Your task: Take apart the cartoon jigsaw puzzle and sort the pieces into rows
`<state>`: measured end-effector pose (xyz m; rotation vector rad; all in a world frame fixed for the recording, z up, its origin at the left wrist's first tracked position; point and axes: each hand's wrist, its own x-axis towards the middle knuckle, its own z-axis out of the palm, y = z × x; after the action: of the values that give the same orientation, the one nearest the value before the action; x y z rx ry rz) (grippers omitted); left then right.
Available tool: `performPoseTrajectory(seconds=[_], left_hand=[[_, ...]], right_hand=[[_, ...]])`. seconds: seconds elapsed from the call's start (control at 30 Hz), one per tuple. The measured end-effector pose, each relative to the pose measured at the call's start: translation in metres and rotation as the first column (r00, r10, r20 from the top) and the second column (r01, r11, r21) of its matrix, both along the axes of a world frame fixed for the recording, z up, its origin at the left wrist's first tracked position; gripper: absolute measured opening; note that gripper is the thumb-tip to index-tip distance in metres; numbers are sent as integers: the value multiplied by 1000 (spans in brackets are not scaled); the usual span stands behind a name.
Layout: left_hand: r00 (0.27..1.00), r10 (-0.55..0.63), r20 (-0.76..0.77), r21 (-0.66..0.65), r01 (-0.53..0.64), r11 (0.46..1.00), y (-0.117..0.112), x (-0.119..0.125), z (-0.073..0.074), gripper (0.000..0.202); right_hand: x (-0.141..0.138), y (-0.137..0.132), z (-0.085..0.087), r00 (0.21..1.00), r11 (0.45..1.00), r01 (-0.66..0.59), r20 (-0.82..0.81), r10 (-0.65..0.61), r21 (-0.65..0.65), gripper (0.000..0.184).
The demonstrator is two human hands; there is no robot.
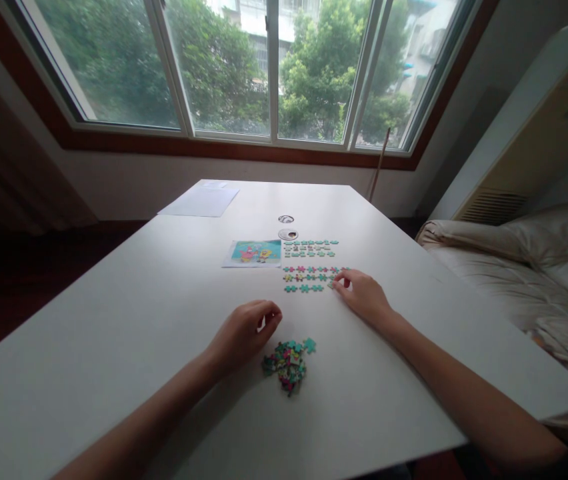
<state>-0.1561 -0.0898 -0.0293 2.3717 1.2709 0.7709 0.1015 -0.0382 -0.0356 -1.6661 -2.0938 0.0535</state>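
Note:
My right hand (361, 291) pinches a small puzzle piece (331, 285) at the right end of the nearest row. Several rows of puzzle pieces (305, 289) lie flat on the white table, spaced apart in two groups. My left hand (247, 331) hovers over the table with thumb and fingertips brought together; whether anything is between them I cannot make out. Just below it sits a heap of loose puzzle pieces (288, 365), mostly green with pink and yellow. Left of the rows lies a picture sheet (256, 253) with cartoon figures on blue.
Two small round discs (288, 235) lie beyond the rows. White paper sheets (201, 201) rest at the table's far left corner. A pale sofa (504, 267) stands along the right side, and a window (269, 73) is behind the table (129, 320).

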Motion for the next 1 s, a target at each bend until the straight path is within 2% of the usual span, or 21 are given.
performPoseTrajectory(seconds=[0.2, 0.4, 0.6, 1.0], left_hand=[[1000, 5, -28, 0, -5, 1000, 1, -1, -1, 17], [999, 1, -35, 0, -1, 1000, 1, -1, -2, 17], [999, 2, -39, -10, -2, 1000, 2, -1, -1, 16], [999, 5, -38, -12, -6, 1000, 2, 0, -1, 16]], right_hand=[[-1, 0, -1, 999, 1000, -18, 29, 19, -12, 15], [4, 1, 1, 990, 987, -144, -18, 143, -78, 14], [4, 1, 2, 964, 962, -265, -24, 264, -68, 16], [4, 5, -2, 965, 965, -261, -14, 260, -38, 16]])
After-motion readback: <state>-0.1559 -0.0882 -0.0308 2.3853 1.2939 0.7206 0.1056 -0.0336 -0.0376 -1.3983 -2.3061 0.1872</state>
